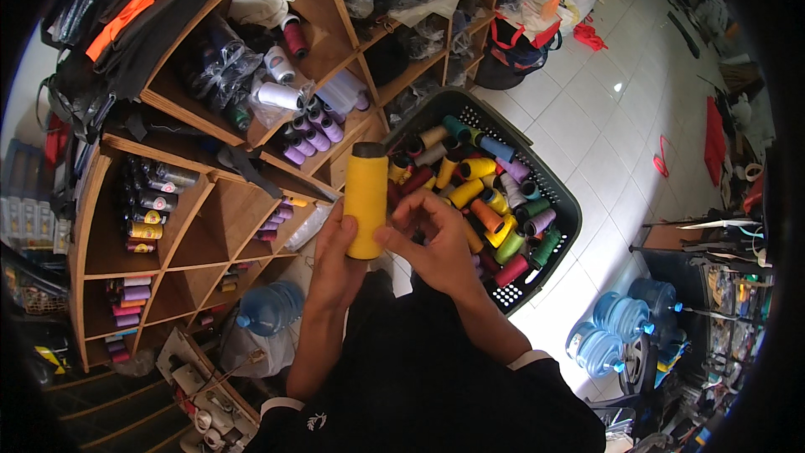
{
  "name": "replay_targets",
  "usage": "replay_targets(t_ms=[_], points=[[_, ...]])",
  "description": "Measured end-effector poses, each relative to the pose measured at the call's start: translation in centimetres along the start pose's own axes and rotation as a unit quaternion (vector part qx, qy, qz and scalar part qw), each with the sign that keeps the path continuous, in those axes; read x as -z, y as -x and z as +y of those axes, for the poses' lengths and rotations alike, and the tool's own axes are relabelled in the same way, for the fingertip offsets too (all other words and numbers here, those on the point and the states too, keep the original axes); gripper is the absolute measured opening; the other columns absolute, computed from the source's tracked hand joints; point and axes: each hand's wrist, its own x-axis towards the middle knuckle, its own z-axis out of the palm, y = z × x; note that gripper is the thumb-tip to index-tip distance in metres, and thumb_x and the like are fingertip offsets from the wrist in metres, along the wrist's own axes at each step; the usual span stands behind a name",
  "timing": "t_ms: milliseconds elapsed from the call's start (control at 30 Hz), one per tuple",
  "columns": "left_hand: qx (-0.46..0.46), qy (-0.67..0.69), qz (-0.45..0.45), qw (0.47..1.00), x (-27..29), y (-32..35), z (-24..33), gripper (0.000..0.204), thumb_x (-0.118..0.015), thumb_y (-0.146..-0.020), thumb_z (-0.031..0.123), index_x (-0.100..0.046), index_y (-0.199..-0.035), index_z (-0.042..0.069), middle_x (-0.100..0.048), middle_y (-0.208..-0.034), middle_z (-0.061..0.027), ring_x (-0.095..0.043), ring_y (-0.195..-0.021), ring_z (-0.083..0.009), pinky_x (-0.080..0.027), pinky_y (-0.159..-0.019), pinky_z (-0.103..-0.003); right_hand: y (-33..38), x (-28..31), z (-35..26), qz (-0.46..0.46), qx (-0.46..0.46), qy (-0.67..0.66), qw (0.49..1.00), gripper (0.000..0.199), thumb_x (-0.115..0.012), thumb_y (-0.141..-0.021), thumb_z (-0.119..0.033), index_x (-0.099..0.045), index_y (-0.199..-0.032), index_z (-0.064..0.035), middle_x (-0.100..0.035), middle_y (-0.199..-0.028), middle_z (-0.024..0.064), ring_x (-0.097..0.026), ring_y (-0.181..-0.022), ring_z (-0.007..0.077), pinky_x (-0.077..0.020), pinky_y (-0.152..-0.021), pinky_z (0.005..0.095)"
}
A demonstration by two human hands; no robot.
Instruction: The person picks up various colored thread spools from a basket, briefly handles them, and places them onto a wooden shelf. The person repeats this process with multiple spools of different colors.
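Note:
A tall spool of yellow thread [366, 201] with a dark top end stands nearly upright in front of me. My left hand [331, 256] is closed around its lower part. My right hand [443, 243] is on the other side, its thumb against the spool low down and its fingers curled; a thread between the fingertips cannot be made out. Beyond my right hand is a dark perforated plastic basket [573, 214], filled with thread spools in yellow, green, orange, red, blue and purple. My right forearm passes in front of its near side.
Wooden cubbyhole shelves [194, 258] on the left hold purple thread spools [314, 132], wrapped white spools [278, 96] and black spools [159, 200]. A blue water jug [270, 309] is by the shelf; more jugs [620, 319] stand on the white tiled floor [579, 92] at right.

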Motion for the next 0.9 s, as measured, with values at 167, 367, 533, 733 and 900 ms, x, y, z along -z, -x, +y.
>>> replay_targets(t_ms=[167,367,533,733,900], points=[[0.036,0.05,-0.029,0.998,0.4,0.3,-0.6,0.053,-0.05,-0.095,0.04,-0.041,-0.131,0.001,-0.052,-0.119,-0.0109,-0.053,-0.108,-0.0206,-0.043,-0.094,-0.035,-0.3,0.3,0.4,-0.013,0.015,0.005,1.0,0.042,-0.08,-0.075,-0.02,-0.055,-0.106,-0.0043,-0.054,-0.098,0.002,-0.053,-0.094,0.0111,-0.0441,-0.078,0.026],[0.037,0.109,-0.062,0.991,1.0,0.6,-1.5,0.045,-0.052,-0.096,0.03,-0.043,-0.129,0.0,-0.051,-0.124,-0.0121,-0.053,-0.111,-0.0172,-0.043,-0.095,-0.032,-0.3,0.3,0.8,-0.059,-0.044,-0.139,0.988,0.05,-0.079,-0.075,-0.019,-0.051,-0.114,-0.003,-0.054,-0.108,0.0043,-0.052,-0.106,0.0133,-0.0431,-0.086,0.0292],[0.022,0.011,-0.088,0.996,1.7,0.5,-1.7,0.046,-0.059,-0.093,0.025,-0.044,-0.127,-0.003,-0.055,-0.12,-0.0115,-0.056,-0.108,-0.0164,-0.044,-0.094,-0.031,-0.3,1.0,1.8,-0.043,0.027,-0.104,0.993,0.054,-0.08,-0.075,-0.018,-0.049,-0.117,-0.0032,-0.054,-0.106,0.0036,-0.053,-0.105,0.0136,-0.0416,-0.09,0.0306],[0.04,0.035,-0.079,0.995,1.3,0.6,-1.7,0.048,-0.062,-0.091,0.023,-0.046,-0.127,-0.005,-0.055,-0.121,-0.0134,-0.056,-0.111,-0.0192,-0.043,-0.097,-0.033,-0.2,1.4,0.4,-0.054,-0.003,-0.163,0.985,0.054,-0.081,-0.072,-0.009,-0.05,-0.116,-0.0043,-0.056,-0.109,0.0033,-0.055,-0.104,0.014,-0.0411,-0.093,0.0318],[0.038,0.084,-0.068,0.993,1.6,0.5,-2.1,0.049,-0.061,-0.091,0.025,-0.043,-0.127,-0.003,-0.053,-0.124,-0.0154,-0.055,-0.115,-0.0241,-0.042,-0.101,-0.039,0.0,1.9,0.4,-0.066,-0.023,-0.173,0.982,0.052,-0.079,-0.074,-0.005,-0.051,-0.117,-0.0033,-0.056,-0.108,0.0039,-0.055,-0.103,0.0136,-0.0424,-0.089,0.0299]])
